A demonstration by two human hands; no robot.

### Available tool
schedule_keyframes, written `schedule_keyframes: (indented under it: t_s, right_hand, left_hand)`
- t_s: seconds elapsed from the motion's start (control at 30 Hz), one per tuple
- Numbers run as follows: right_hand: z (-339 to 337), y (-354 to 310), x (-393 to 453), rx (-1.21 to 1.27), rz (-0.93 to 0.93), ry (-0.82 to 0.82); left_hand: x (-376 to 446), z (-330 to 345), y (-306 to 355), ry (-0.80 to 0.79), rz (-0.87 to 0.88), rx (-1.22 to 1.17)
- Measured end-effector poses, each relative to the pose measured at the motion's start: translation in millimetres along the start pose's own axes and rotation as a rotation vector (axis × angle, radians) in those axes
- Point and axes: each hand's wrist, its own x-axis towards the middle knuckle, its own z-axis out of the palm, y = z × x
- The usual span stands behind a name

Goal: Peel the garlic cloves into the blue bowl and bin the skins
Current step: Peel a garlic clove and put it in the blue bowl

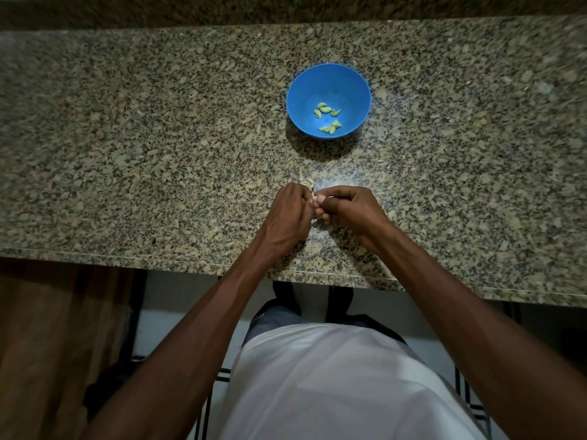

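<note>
A blue bowl [328,87] stands on the granite counter beyond my hands, with several pale peeled cloves [327,119] lying in its bottom. My left hand [287,214] and my right hand [349,208] meet over the counter's front part, fingers curled around a small garlic piece [315,201] that is mostly hidden between them. A bit of pale garlic or skin [307,183] shows on the counter just past my left fingertips.
The speckled granite counter [158,138] stretches wide to both sides, its front edge [190,262] close to my body. A raised granite ledge [286,7] runs along the back. No bin shows in view.
</note>
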Motion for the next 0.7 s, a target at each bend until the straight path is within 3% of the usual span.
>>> schedule_keyframes:
  t_s: [0.17,0.33,0.53,0.7]
  right_hand:
    - [-6,-6,1,-0.081,-0.037,-0.1]
    - [-17,-14,-2,-0.168,-0.109,-0.256]
    - [-14,-7,0,-0.259,-0.24,-0.131]
    - [-10,0,2,-0.268,-0.277,-0.042]
  left_hand:
    - [0,-4,1,-0.052,-0.028,-0.044]
    - [1,-7,-1,-0.105,-0.176,-0.22]
    - [-1,-14,14,-0.161,-0.354,-0.5]
    - [1,-10,14,-0.134,-0.423,-0.596]
